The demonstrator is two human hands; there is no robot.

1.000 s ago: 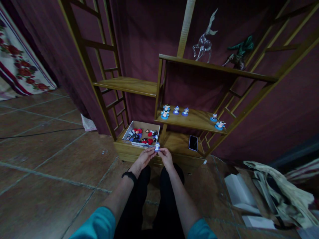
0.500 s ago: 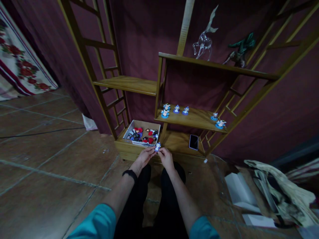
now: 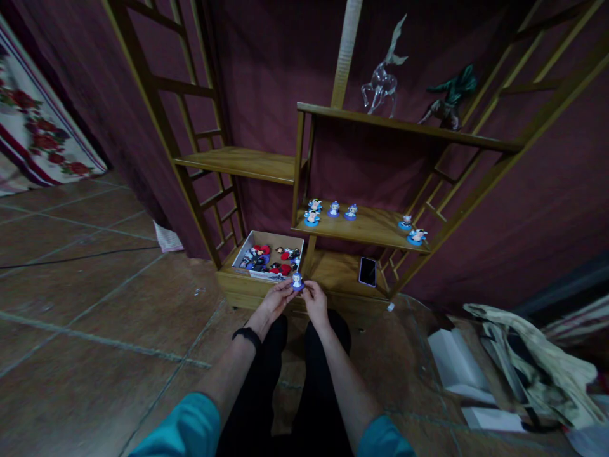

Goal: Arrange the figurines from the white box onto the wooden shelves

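Note:
A small white and purple figurine (image 3: 297, 280) on a purple base is held upright between my two hands, in front of the cabinet's lower edge. My left hand (image 3: 275, 301) grips the base from the left, and a dark band circles that wrist. From the right, my right hand (image 3: 316, 303) pinches the base's other side. Just behind my left hand, an open cardboard box (image 3: 243, 251) holds several red, black and purple figurines. On the middle shelf (image 3: 373, 228) stand two similar purple-based figurines (image 3: 342, 210), with blue-based ones (image 3: 312, 218) to their left and more (image 3: 417, 236) at the right end.
A phone (image 3: 368, 271) lies on the bottom board, right of the box. Above, a clear horse ornament (image 3: 382, 82) and a green statue (image 3: 451, 98) stand on the upper shelf (image 3: 409, 129). White boxes (image 3: 457, 362) and a pale bag (image 3: 533, 355) lie on the floor at right.
The figurine has turned a little between my fingers and more of its purple base shows. Both hands keep their hold. The whole view has shifted slightly.

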